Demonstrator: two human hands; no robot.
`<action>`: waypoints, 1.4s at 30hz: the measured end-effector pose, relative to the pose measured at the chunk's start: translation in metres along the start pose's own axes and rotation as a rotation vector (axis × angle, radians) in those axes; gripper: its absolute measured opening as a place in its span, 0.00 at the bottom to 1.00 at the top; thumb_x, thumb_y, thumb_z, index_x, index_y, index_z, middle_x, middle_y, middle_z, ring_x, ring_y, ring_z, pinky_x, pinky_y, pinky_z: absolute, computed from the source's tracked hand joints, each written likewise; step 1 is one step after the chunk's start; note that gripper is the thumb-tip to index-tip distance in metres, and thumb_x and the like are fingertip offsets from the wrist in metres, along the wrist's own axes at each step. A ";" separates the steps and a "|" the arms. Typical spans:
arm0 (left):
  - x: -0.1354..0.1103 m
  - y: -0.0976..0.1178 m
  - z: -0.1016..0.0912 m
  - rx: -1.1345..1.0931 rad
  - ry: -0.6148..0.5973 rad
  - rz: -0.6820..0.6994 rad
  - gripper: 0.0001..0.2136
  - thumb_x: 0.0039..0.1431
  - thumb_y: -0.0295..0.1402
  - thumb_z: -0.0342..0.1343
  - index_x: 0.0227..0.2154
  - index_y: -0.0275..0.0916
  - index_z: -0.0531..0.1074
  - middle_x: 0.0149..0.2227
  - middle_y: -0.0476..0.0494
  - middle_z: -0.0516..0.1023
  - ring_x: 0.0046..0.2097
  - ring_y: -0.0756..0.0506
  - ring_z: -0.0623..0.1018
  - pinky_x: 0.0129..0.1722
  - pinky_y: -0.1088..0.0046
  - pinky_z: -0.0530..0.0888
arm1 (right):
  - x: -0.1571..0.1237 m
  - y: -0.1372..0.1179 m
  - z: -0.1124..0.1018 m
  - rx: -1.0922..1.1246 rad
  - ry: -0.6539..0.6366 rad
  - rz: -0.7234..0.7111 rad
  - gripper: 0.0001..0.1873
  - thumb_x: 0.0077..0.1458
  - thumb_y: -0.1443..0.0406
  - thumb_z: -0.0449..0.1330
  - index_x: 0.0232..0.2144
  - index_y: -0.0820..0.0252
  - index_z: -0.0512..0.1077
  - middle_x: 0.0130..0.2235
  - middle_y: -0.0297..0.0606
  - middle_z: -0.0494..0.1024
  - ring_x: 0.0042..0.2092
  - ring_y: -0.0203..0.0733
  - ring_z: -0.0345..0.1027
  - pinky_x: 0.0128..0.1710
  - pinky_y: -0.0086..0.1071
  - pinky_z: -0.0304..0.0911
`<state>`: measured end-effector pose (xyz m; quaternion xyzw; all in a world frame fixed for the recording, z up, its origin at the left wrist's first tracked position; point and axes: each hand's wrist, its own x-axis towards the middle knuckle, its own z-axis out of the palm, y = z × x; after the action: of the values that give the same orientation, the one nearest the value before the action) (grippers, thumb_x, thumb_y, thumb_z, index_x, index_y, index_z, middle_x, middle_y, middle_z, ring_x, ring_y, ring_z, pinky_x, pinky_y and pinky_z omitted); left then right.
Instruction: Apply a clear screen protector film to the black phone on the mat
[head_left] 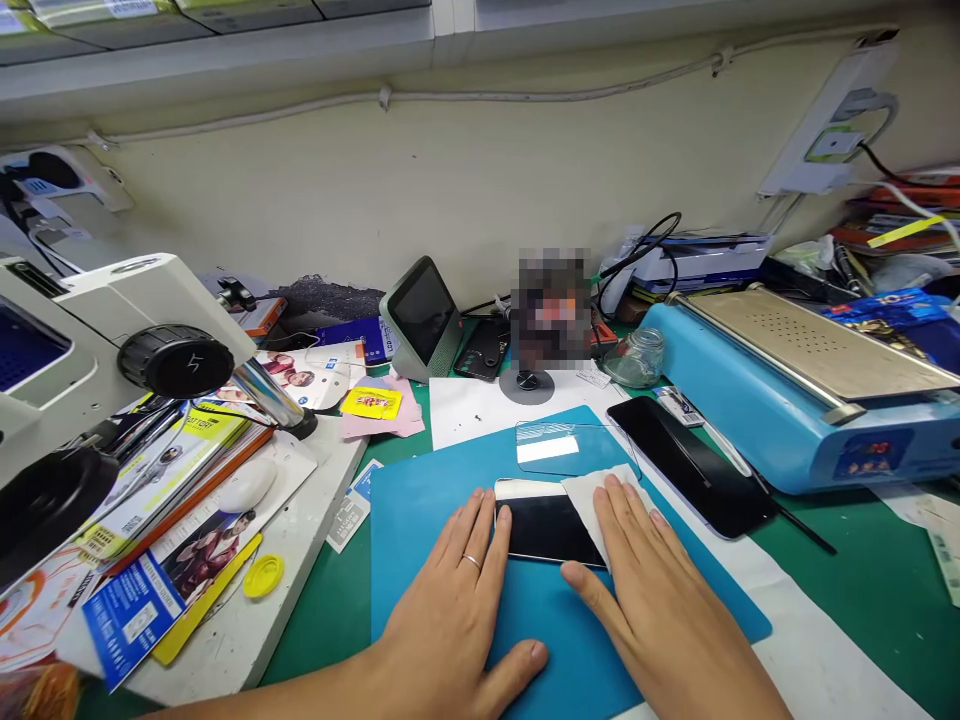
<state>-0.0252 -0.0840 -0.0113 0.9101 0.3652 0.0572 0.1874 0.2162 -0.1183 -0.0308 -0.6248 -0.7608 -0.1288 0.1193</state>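
Note:
A phone (553, 532) with a dark screen lies flat on a blue mat (427, 500). My left hand (457, 610) rests at its left end, fingers stretched out, the index fingertip touching the screen edge and the thumb apart. Flat over a white wipe (592, 492) at the phone's right end lies my right hand (660, 590), its fingers straight and its thumb out to the side. The wipe covers that end of the phone. Just behind the phone is a clear screen protector (600, 452) with a white label.
Another dark phone (694, 470) lies to the right, near a blue heating plate machine (765, 400). A glass jar (637, 352) and a smart display (421, 315) stand behind. On the left are a microscope stand (150, 310), leaflets and a yellow cap (263, 577).

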 end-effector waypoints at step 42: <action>-0.004 0.003 -0.002 0.017 0.061 -0.014 0.44 0.70 0.51 0.50 0.72 0.35 0.29 0.74 0.30 0.35 0.73 0.32 0.39 0.69 0.47 0.55 | 0.008 -0.011 -0.030 -0.081 -0.060 -0.109 0.40 0.69 0.46 0.37 0.58 0.72 0.72 0.60 0.56 0.73 0.61 0.58 0.69 0.59 0.54 0.64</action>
<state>-0.0264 -0.0883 -0.0084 0.9069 0.3775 0.0807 0.1688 0.2049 -0.1232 -0.0003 -0.5902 -0.7912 -0.1468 0.0639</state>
